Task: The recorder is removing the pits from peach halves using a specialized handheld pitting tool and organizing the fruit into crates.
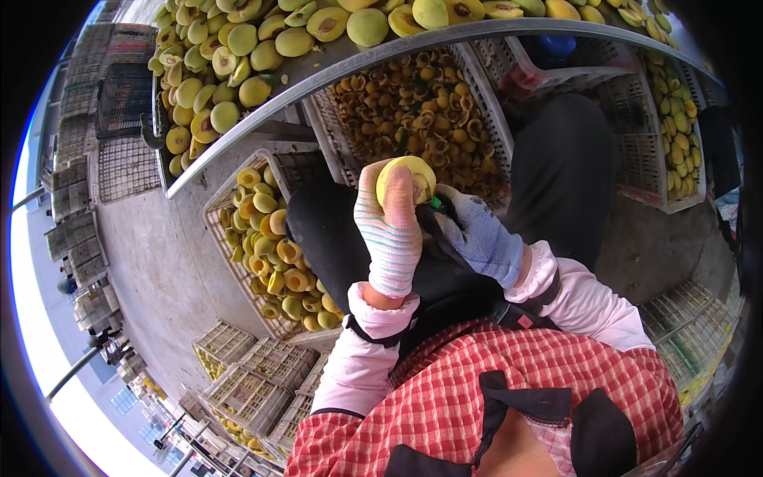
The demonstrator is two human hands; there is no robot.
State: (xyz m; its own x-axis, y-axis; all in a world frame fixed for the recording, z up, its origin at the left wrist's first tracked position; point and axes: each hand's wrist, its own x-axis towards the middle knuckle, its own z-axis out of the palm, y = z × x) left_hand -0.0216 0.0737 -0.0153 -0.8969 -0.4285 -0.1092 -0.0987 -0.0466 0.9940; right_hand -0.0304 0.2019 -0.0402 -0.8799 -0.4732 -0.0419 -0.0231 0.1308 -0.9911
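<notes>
My left hand (388,230), in a white knit glove with thin coloured stripes, grips a yellow peach half (420,173), its thumb across the cut face. My right hand (481,238) wears a blue-grey glove with a dark palm. Its fingers are closed around a small tool with a green part (435,202); the rest of that tool is hidden. Both hands meet above my lap, the tool close against the fruit's lower right edge. Just beyond them, a crate (491,107) holds many small brownish hollow scraps cut from the fruit.
A metal-edged table (318,77) heaped with peach halves runs across the far side. Left of my knee, a crate (220,238) is filled with hollowed halves. Other fruit crates (262,381) are stacked lower left. At the right stands another fruit crate (636,151), near a blue object (556,46).
</notes>
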